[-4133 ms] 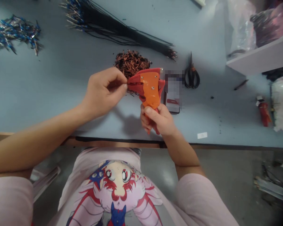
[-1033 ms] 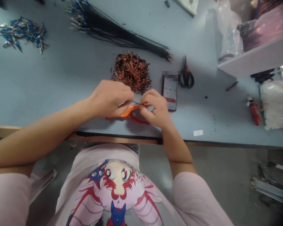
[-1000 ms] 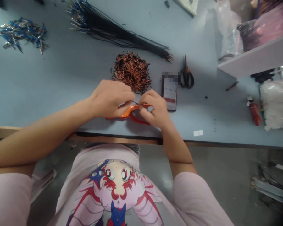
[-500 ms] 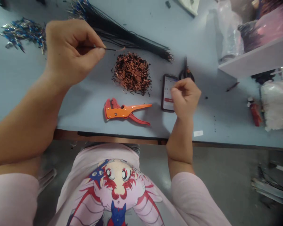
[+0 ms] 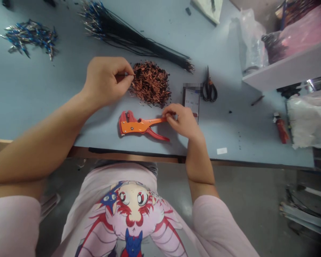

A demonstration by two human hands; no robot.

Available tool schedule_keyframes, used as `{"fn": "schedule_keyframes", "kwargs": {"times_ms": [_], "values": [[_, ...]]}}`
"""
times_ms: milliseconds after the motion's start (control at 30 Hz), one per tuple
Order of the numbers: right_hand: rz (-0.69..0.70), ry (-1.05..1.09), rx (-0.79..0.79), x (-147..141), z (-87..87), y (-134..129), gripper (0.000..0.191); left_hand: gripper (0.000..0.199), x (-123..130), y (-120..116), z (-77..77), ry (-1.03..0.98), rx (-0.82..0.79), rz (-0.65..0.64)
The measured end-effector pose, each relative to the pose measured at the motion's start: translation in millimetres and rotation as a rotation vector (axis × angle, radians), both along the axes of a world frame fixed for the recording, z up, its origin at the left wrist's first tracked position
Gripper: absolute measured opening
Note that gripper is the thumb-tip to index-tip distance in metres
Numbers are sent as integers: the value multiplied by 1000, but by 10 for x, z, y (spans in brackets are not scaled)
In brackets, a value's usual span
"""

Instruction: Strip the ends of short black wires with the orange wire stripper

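Note:
My left hand [image 5: 109, 80] is pinched at the left edge of a pile of copper-coloured wire bits [image 5: 151, 84]; a tiny dark tip shows at its fingertips, too small to name. My right hand [image 5: 183, 119] has thumb and fingers pressed together over the upper handle end of the orange and red wire stripper [image 5: 135, 126], which lies on the table. Whether those fingers hold anything is hidden. A phone [image 5: 192, 101] lies partly behind my right hand. Beyond the pile stretches a bundle of black wires [image 5: 147, 44] with blue and metal ends at the left.
Loose blue and silver connectors [image 5: 33, 37] lie at the far left. Black-handled scissors [image 5: 210, 89] rest beside the phone. To the right are a shelf [image 5: 283, 67] with plastic bags, a red lighter [image 5: 281, 130] and a small white label [image 5: 222, 151] near the table edge [image 5: 139, 153].
My left hand has moved down and right to the pile; the black wire seen at its fingertips barely shows now. My right hand has moved left from the phone to the stripper's handle.

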State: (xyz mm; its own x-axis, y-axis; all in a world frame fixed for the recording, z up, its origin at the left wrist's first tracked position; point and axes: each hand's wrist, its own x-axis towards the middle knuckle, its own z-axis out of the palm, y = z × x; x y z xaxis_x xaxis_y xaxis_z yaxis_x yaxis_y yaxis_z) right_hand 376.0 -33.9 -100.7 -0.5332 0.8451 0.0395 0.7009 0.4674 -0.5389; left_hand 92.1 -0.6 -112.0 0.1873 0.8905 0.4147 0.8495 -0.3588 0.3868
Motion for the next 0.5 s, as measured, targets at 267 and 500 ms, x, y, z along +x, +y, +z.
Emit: {"fn": "schedule_keyframes", "kwargs": {"times_ms": [267,500], "values": [[12,-52,-74,7,38,-19,21,14,-16,4,-98,-36,153,-107],[-168,131,223,75,-22,30,26,10,8,19,-111,-206,47,-82]]}}
